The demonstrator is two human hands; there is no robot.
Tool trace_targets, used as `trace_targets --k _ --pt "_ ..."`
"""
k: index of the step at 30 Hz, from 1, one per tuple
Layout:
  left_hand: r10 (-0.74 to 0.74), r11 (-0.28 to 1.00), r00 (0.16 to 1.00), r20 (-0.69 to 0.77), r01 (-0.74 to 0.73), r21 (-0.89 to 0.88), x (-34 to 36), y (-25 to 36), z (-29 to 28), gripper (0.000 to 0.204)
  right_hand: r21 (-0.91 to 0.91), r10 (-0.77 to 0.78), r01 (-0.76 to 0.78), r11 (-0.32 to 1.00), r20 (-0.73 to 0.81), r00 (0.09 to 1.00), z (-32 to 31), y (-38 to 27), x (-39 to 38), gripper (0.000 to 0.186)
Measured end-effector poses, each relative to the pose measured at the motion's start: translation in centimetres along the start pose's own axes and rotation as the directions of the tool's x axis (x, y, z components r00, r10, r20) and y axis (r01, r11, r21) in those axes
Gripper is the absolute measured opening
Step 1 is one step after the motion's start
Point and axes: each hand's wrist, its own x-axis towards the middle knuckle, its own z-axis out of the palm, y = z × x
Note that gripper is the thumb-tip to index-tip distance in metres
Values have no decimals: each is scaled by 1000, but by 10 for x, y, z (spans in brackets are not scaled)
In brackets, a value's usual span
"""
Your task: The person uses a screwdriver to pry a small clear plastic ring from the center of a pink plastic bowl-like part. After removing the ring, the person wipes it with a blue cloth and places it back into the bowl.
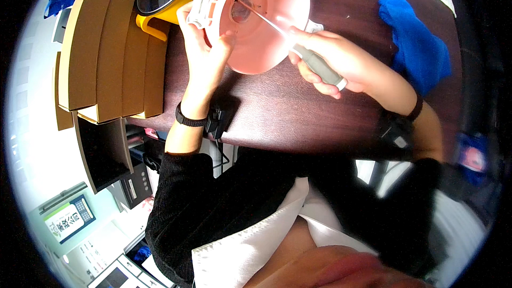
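Observation:
A pink pot [253, 58] with white side handles is tipped toward me over the table, its inside showing. My left hand [205, 48] is closed round its left edge by the white handle [201, 8], the thumb on the inner wall. My right hand [346, 56] grips a screwdriver [320, 66] by its grey handle. Its long thin shaft reaches into the pot, with the tip near a round clear patch [241, 10] at the bottom. Whether the tip touches anything I cannot tell.
Close by the pot on the left stands a yellow pot [184, 0] with a dark inside. Brown cardboard cartons [109, 48] line the table's left side. On the right lies a crumpled blue cloth [416, 42]. The dark wooden table [288, 114] ends just before my body.

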Motion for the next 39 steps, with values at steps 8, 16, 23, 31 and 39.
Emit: trace_targets --k 8,16,23,31,39 --pt "11 1000 1000 -11 -11 10 -3 2 2 60 233 6 -39 972 140 990 5 2 -2 43" --pt "66 997 998 5 -66 33 -3 0 3 61 -371 -54 -7 929 -153 987 10 -1 -2 47" --pt "58 995 998 27 -60 82 -3 0 1 61 -988 -728 -128 -88 -24 686 4 2 -9 35" --pt "35 999 999 2 -35 16 -2 2 3 61 -816 -432 50 576 -252 866 5 -7 -12 44" --pt "49 999 999 3 -49 18 -2 -1 2 59 -79 -68 64 995 -53 996 5 2 -4 44"
